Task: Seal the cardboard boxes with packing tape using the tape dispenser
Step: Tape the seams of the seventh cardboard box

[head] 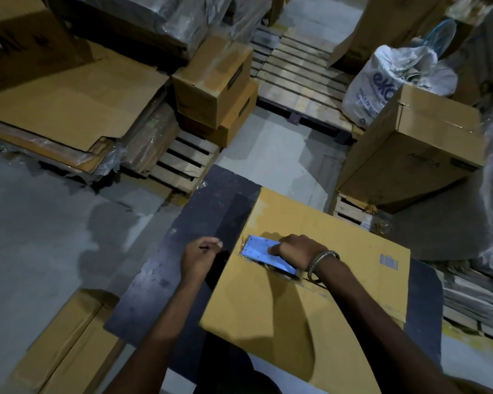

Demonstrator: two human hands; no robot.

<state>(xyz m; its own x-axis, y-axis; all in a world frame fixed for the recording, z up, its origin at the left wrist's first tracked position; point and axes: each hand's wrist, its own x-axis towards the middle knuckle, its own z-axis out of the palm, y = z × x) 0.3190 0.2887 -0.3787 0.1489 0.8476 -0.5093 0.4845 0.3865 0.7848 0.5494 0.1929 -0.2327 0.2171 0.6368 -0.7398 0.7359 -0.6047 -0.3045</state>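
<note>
On brown cardboard box [310,302]: right hand [298,249] grasps pale-blue metal tape dispenser [265,255] at left edge; left hand [200,256] clenched beside box, contents unclear.

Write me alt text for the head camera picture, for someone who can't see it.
Seen from above, a person's right hand grips a blue tape dispenser on top of a cardboard box near its left edge, while the left hand is beside that edge, fingers curled. The box sits on a dark board, with more boxes and wooden pallets around.
</note>
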